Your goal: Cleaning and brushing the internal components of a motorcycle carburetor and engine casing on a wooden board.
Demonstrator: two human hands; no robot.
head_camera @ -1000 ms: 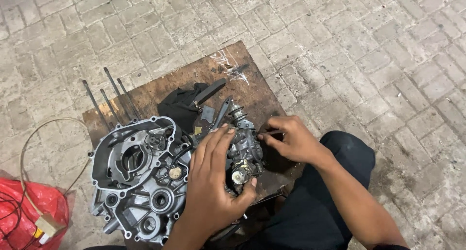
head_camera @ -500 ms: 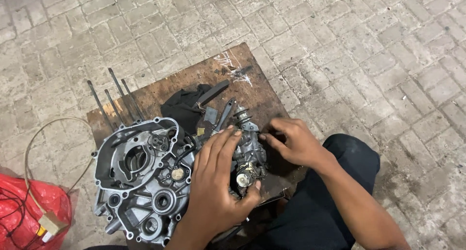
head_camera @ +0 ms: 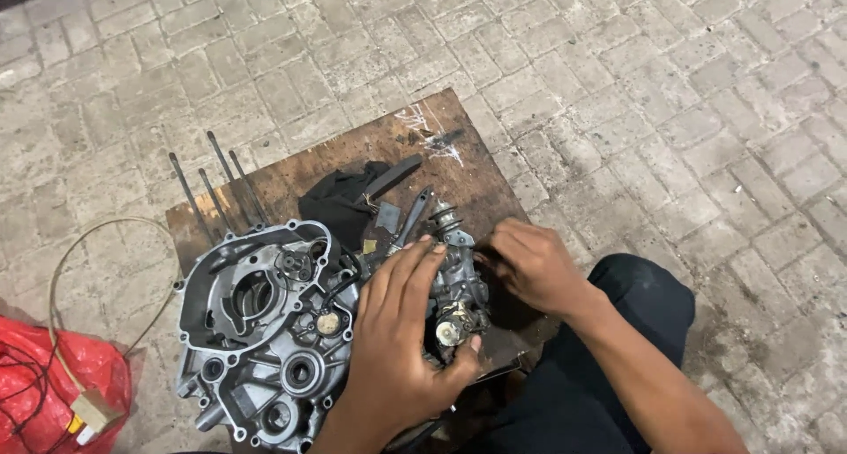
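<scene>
The gear cluster (head_camera: 454,282), a greasy stack of shafts and cogs, sits at the right edge of the grey engine case half (head_camera: 256,339), which lies open-side up on a worn wooden board (head_camera: 353,154) set on the brick paving (head_camera: 618,83).

In the head view, the left hand (head_camera: 401,330) lies flat over the cluster, fingers spread and pressed down on its top, thumb hooked under its near end by a small round shaft tip. The right hand (head_camera: 529,264) comes in from the side, fingers curled together at the cluster's right flank; what they pinch is hidden behind the knuckles. A black rag (head_camera: 340,207), a dark flat bar (head_camera: 393,179) and several long thin rods (head_camera: 216,185) lie on the board behind the case. A red bag (head_camera: 53,392) with a wire loop (head_camera: 79,260) rests on the paving at left.

The step in hand appears to be seating or lifting this cluster at the case. The next move would call for both hands keeping the shafts parallel, so no cog slips off.
</scene>
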